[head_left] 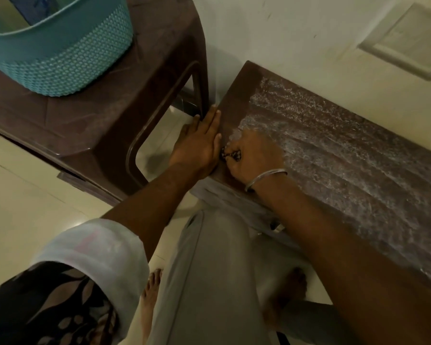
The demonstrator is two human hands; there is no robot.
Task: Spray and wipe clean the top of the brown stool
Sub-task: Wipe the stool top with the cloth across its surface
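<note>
At the near left corner of the brown stool (346, 150), the right hand (255, 158) is curling its fingers around what looks like a small dark cloth (232, 154), pressing it on the top. The left hand (197, 145) is lying flat along the stool's left edge, fingers straight, holding nothing. White foam (309, 125) is lying to the right of the cloth, along the top's long axis, so the right hand is sitting nearer the likely unwiped stretch.

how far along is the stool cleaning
Spraying looks done: white foam covers most of the stool top. In hand: the right hand has its grip on a small dark rag at the left edge, with the left hand flat beside it. Left: nearly all the foam is unwiped.
</note>
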